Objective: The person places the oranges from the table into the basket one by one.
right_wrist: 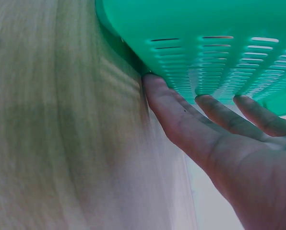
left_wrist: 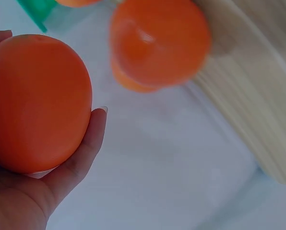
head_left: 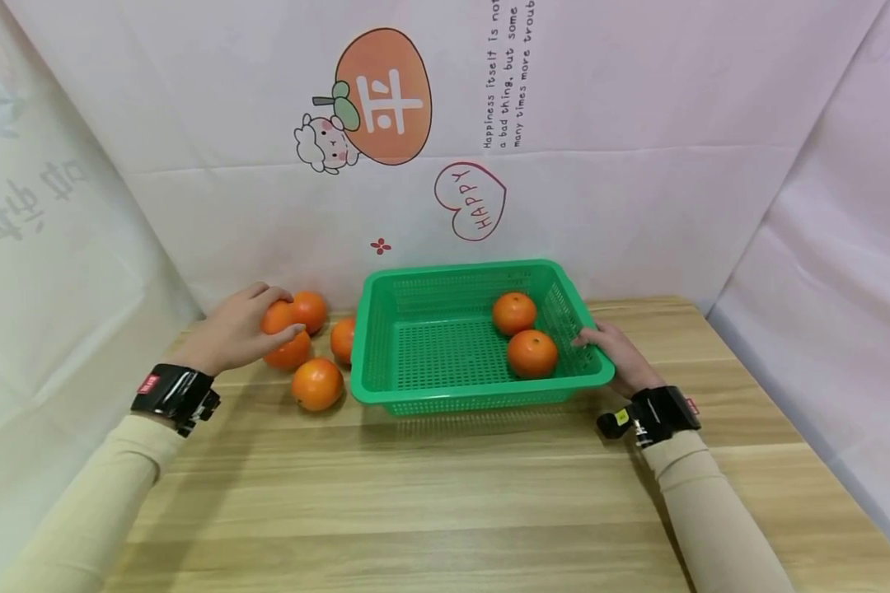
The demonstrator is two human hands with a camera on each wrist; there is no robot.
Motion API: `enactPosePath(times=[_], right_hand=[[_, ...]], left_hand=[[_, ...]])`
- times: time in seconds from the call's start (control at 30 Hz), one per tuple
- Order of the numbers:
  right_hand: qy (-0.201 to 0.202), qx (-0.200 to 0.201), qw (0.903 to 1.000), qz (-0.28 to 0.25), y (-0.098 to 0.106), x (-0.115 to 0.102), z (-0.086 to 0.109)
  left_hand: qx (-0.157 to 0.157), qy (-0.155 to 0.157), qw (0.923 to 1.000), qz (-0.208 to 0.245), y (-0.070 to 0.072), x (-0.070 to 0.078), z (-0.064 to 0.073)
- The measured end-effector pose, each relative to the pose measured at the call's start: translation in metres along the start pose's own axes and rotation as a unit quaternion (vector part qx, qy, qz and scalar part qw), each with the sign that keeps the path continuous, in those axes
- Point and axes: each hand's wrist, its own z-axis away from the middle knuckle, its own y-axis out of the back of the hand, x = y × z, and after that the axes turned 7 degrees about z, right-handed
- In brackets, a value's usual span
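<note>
My left hand holds an orange between thumb and fingers, above the loose oranges on the left. In the left wrist view it rests against the palm, with one digit along its side. At the basket's right end, my right hand grips the green plastic basket by the rim. In the right wrist view its fingertips touch the slotted outer wall. Two oranges, one behind the other, lie inside the basket toward its right end.
Left of the basket, several oranges sit on the wooden table; one is partly hidden by the basket's left rim. White printed cloth hangs behind the table and at both sides.
</note>
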Motion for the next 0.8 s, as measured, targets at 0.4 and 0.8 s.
enactPosePath(times=[0.4,0.8], right_hand=[[0.004,0.0,0.9999,-0.01,-0.002,0.001,-0.001],[-0.002,0.003,0.9996,-0.027,-0.002,0.0,-0.001]], left_hand=[[0.003,-0.066,0.9978,0.006,-0.004,0.046,-0.014],[0.008,-0.156,0.9876,0.009,-0.01,0.096,-0.018]])
